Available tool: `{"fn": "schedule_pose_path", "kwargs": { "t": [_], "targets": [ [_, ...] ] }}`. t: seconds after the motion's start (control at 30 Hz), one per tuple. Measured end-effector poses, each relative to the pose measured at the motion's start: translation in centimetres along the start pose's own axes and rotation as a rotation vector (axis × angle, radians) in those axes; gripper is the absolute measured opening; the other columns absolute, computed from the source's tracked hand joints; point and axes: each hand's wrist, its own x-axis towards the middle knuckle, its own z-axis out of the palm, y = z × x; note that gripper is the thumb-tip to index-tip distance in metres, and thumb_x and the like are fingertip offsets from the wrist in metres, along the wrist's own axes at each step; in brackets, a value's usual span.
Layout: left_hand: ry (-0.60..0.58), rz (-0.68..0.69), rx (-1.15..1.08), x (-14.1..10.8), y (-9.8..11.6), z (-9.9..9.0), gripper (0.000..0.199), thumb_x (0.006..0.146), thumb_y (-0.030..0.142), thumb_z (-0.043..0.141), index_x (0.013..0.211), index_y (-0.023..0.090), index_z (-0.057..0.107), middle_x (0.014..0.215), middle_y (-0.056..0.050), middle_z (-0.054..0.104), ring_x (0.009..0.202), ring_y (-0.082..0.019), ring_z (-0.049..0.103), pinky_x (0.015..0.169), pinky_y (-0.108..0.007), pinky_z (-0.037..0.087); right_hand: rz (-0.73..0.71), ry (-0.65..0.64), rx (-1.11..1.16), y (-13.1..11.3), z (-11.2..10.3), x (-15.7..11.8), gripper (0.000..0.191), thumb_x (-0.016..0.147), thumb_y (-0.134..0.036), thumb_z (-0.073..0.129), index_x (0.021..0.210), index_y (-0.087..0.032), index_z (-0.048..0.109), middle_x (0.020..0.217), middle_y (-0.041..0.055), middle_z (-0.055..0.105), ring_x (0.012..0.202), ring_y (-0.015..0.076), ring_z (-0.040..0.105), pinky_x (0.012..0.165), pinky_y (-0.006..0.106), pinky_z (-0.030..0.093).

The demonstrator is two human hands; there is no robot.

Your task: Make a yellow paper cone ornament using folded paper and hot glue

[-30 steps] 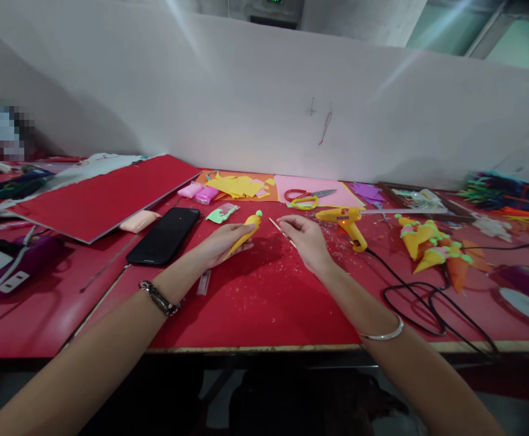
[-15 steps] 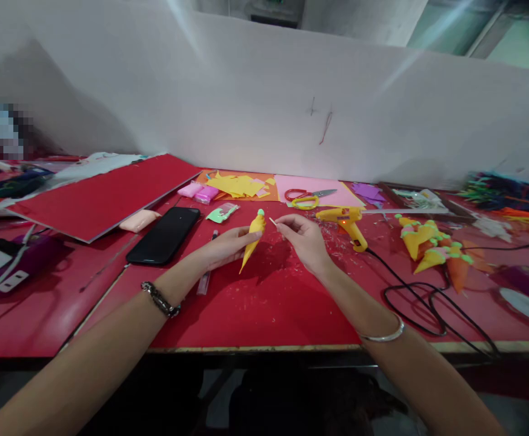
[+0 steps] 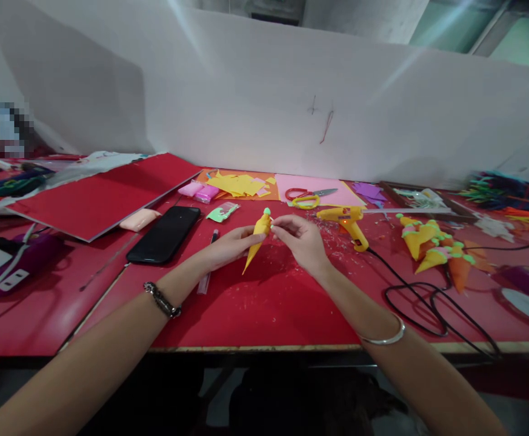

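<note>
My left hand (image 3: 234, 247) is closed on a yellow paper cone (image 3: 256, 241), its point tilted down and to the left. A pale green ball (image 3: 266, 212) sits at the cone's wide top. My right hand (image 3: 301, 242) pinches a thin pale stick, mostly hidden by the fingers, against the right side of the cone's top. To the right of that hand lies a yellow glue gun (image 3: 346, 223) with a small orange light on. Several yellow and orange cones (image 3: 432, 245) with green balls lie grouped at the right.
A black phone (image 3: 164, 235) and a green packet (image 3: 222, 211) lie left of my hands. Behind are yellow paper scraps (image 3: 237, 184) and scissors (image 3: 309, 196). A black cord (image 3: 421, 303) loops across the right. A red board (image 3: 109, 194) leans at the left.
The cone in my left hand has moved slightly right. My right hand's fingertips, apart from the cone before, are now at its upper side, with the stick brought against it.
</note>
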Motion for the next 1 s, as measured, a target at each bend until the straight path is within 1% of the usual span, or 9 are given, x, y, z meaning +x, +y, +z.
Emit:
{"fn": "schedule_pose_path", "kwargs": {
  "t": [0.07,0.13,0.23,0.4,0.57,0.73,0.83,0.93,1.0],
  "targets": [
    [0.01,0.029,0.012,0.0,0.0,0.2,0.034,0.072,0.038,0.059,0.097,0.015,0.058,0.076,0.001,0.053,0.062,-0.006,0.045,0.057,-0.017,0.035,-0.086,-0.005,-0.064,-0.2,0.1,-0.1,0.008,0.07,-0.022,0.061,0.078,-0.021,0.062,0.078,-0.0002,0.061,0.072,0.0108,0.057,0.068,0.026,0.047],
    [0.012,0.052,0.012,0.0,0.0,0.3,0.032,0.071,0.037,0.059,0.095,0.015,0.058,0.078,0.0,0.054,0.065,-0.007,0.047,0.06,-0.017,0.037,-0.164,-0.012,-0.125,-0.3,0.1,-0.2,0.007,0.071,-0.021,0.06,0.078,-0.022,0.063,0.078,-0.0001,0.058,0.073,0.0108,0.056,0.068,0.026,0.046],
    [0.013,0.061,0.005,0.0,-0.1,0.5,0.033,0.071,0.038,0.059,0.097,0.017,0.058,0.083,-0.001,0.055,0.07,-0.008,0.049,0.065,-0.018,0.038,-0.211,-0.02,-0.179,-0.4,0.2,-0.2,0.008,0.073,-0.02,0.06,0.079,-0.023,0.064,0.077,-0.0001,0.055,0.072,0.0108,0.054,0.065,0.025,0.046],
    [-0.005,0.094,0.084,0.1,-0.3,0.5,0.039,0.073,0.04,0.056,0.103,0.017,0.056,0.087,-0.002,0.056,0.072,-0.01,0.049,0.065,-0.02,0.038,-0.203,-0.033,-0.211,-0.2,0.3,-0.1,0.008,0.073,-0.02,0.058,0.08,-0.023,0.062,0.079,0.0001,0.054,0.073,0.0113,0.054,0.065,0.026,0.046],
    [0.024,0.139,0.164,0.0,0.1,0.9,0.04,0.073,0.037,0.054,0.106,0.015,0.054,0.094,-0.004,0.058,0.08,-0.013,0.051,0.07,-0.023,0.039,-0.195,-0.036,-0.235,-0.1,0.2,-0.1,0.008,0.073,-0.021,0.057,0.08,-0.023,0.062,0.078,0.0,0.054,0.072,0.0113,0.053,0.065,0.026,0.045],
    [0.034,0.189,0.268,-0.2,0.4,1.1,0.039,0.075,0.036,0.052,0.107,0.014,0.053,0.098,-0.005,0.058,0.087,-0.016,0.052,0.075,-0.025,0.04,-0.16,-0.039,-0.234,-0.2,0.1,-0.1,0.01,0.076,-0.022,0.054,0.081,-0.023,0.062,0.082,0.0007,0.056,0.077,0.012,0.053,0.066,0.026,0.044],
    [0.052,0.221,0.329,-0.1,0.3,1.0,0.041,0.075,0.036,0.051,0.11,0.014,0.05,0.102,-0.006,0.057,0.092,-0.017,0.051,0.078,-0.027,0.04,-0.125,-0.04,-0.208,0.1,0.1,0.0,0.008,0.074,-0.022,0.055,0.079,-0.022,0.061,0.082,0.0003,0.055,0.076,0.0115,0.053,0.067,0.026,0.043],
    [0.066,0.262,0.394,0.1,-0.2,0.8,0.043,0.076,0.038,0.05,0.111,0.014,0.049,0.101,-0.006,0.057,0.092,-0.018,0.051,0.079,-0.03,0.041,-0.079,-0.029,-0.156,0.3,0.2,0.0,0.007,0.073,-0.023,0.056,0.08,-0.022,0.058,0.082,0.0,0.054,0.077,0.0114,0.052,0.069,0.026,0.043],
    [0.067,0.295,0.41,0.3,-0.4,0.7,0.042,0.076,0.037,0.05,0.111,0.014,0.048,0.102,-0.006,0.056,0.091,-0.018,0.051,0.08,-0.031,0.041,-0.053,-0.011,-0.126,0.3,0.4,0.0,0.011,0.071,-0.023,0.056,0.082,-0.021,0.054,0.083,-0.0001,0.054,0.078,0.0113,0.051,0.071,0.026,0.043]
  ]
}}
